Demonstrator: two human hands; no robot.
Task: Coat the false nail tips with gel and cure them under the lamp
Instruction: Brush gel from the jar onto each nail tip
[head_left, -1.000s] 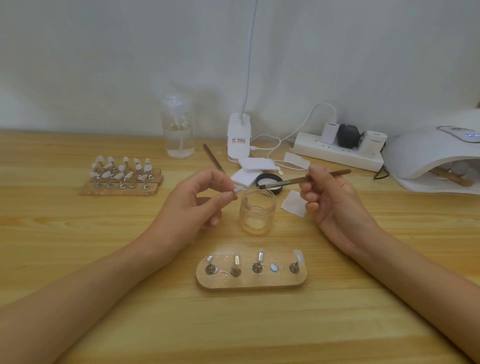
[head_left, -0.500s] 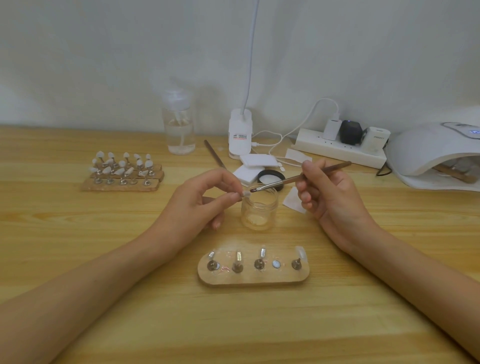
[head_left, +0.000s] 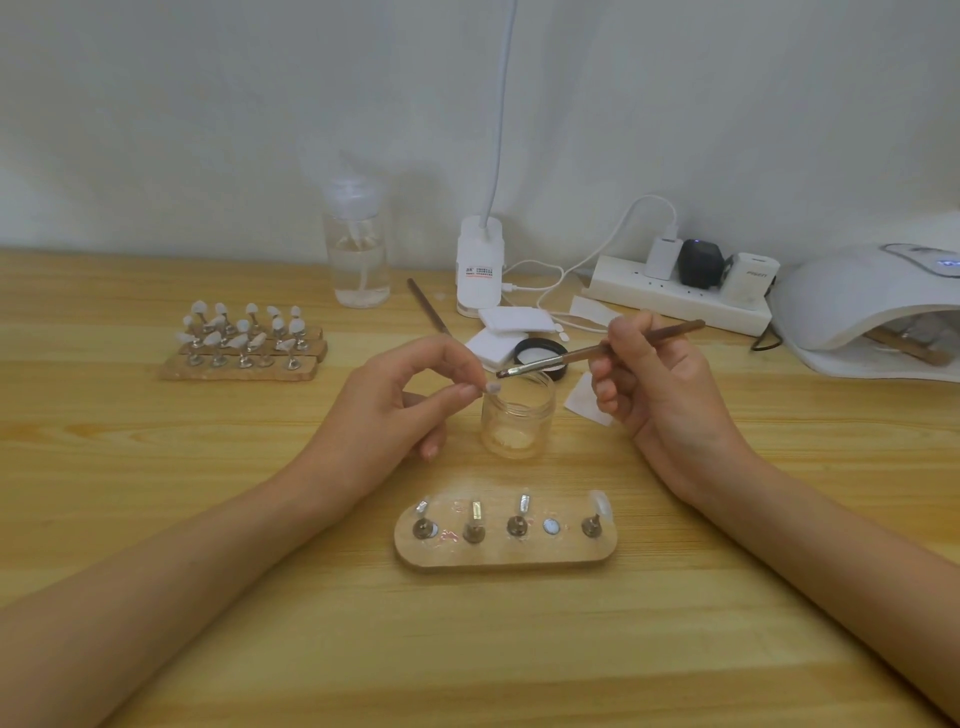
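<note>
A small white false nail tip (head_left: 492, 387) is pinched in the left hand (head_left: 395, 410) above the clear glass jar (head_left: 517, 415) — a thin brown-handled brush (head_left: 597, 349), gripped by the right hand (head_left: 654, 384), is held at it.

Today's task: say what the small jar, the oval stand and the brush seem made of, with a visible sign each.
The jar looks like clear, glossy glass or plastic: the table's grain shows through it. The oval stand seems matt tan wood or cork, with a grainy edge. The brush has a slim brown handle, perhaps wood or lacquered plastic.
</note>
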